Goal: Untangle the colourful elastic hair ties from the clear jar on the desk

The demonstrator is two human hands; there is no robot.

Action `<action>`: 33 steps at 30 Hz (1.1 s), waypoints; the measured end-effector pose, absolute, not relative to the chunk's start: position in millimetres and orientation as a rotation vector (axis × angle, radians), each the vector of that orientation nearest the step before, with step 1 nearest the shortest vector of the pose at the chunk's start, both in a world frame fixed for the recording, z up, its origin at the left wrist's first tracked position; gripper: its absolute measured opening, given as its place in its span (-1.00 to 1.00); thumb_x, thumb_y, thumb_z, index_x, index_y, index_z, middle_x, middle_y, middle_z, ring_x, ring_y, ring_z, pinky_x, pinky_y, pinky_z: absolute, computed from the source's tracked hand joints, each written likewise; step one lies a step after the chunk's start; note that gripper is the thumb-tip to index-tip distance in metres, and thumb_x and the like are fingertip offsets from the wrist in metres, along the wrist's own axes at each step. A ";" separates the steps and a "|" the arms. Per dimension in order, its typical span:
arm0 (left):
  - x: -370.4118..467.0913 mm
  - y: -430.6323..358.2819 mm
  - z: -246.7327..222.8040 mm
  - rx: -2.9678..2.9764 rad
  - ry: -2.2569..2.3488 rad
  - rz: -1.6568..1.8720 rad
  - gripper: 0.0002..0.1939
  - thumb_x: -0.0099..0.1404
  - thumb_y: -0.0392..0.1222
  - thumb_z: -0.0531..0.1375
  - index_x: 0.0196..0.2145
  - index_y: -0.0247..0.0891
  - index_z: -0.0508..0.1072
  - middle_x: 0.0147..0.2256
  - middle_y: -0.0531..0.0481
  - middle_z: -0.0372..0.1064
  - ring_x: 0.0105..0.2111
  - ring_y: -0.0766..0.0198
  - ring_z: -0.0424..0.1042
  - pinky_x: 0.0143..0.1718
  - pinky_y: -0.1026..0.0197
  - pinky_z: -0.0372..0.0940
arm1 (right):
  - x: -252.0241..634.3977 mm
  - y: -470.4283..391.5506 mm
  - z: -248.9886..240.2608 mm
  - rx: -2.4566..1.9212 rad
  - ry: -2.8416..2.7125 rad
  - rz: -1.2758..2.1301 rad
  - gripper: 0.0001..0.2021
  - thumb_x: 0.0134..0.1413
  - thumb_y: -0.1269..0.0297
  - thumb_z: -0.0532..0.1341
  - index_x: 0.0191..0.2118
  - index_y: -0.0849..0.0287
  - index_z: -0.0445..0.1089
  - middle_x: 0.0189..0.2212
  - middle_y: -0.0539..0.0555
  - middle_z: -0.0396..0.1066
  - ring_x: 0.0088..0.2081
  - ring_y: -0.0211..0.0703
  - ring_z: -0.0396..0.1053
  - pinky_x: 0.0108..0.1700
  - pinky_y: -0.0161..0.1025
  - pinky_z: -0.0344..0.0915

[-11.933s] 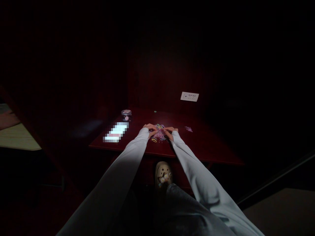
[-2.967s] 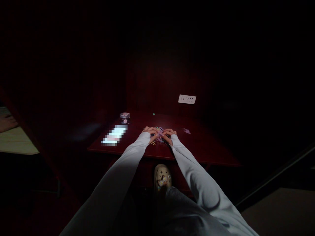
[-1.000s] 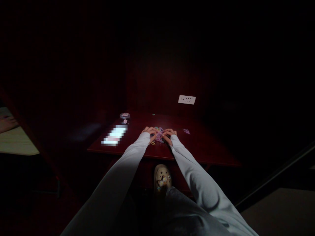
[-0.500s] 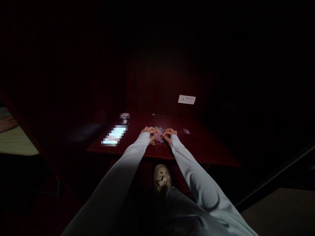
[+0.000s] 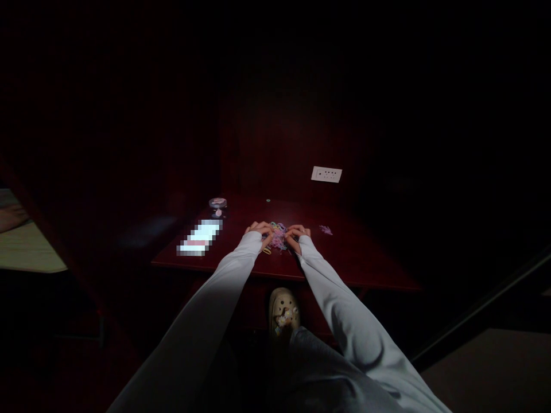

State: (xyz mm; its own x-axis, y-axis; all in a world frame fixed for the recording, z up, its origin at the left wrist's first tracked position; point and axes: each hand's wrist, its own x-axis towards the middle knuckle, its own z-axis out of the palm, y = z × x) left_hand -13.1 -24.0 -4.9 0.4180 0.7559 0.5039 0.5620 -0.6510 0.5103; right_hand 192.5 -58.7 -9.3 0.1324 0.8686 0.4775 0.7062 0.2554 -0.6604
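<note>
A tangled pile of small, multicoloured elastic hair ties (image 5: 279, 236), mostly pink and purple with some green and yellow, lies on the dark red table (image 5: 245, 261). From the left, my left hand (image 5: 260, 230) reaches into its edge, fingers curled and the thumb below them. My right hand (image 5: 297, 234) is at the opposite edge, thumb and fingers drawn together among the ties. Both pairs of fingertips touch the pile; exactly which ties they pinch is too small to see. Apart from the pile, to the right, sits a little cluster of purple ties (image 5: 326, 230).
A clear round container (image 5: 217, 207) stands at the back left, behind a lit, pixelated phone-like screen (image 5: 200, 237). One green ring (image 5: 268, 201) lies near the back wall, which carries a white socket panel (image 5: 326, 174). Beyond a left partition, another person's hand (image 5: 12, 218) rests over a pale table.
My hands stay at the pile, with only slight finger shifts. The small purple cluster, container and screen keep their places.
</note>
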 end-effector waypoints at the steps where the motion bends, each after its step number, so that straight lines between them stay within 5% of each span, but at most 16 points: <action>1: -13.0 -24.1 -4.9 2.411 1.153 1.064 -0.82 0.43 -0.18 0.22 -0.31 -0.13 0.62 0.02 0.01 0.58 0.01 0.11 0.39 0.08 0.04 0.22 | 192.9 -58.8 -9.6 -1.487 -1.616 0.224 -0.84 0.13 0.20 0.34 -0.44 0.07 0.57 -0.05 0.08 0.52 0.09 0.10 0.28 0.25 0.09 0.16; 33: -13.0 -12.7 -10.1 2.302 1.388 1.107 -0.87 0.41 -0.17 0.24 -0.26 -0.11 0.62 0.02 0.03 0.58 0.01 0.09 0.42 0.02 0.06 0.23 | 196.0 -58.2 -11.2 -1.405 -1.455 0.174 -0.86 0.02 0.24 0.28 -0.52 0.07 0.47 -0.20 0.11 0.48 0.02 0.05 0.27 0.16 0.00 0.23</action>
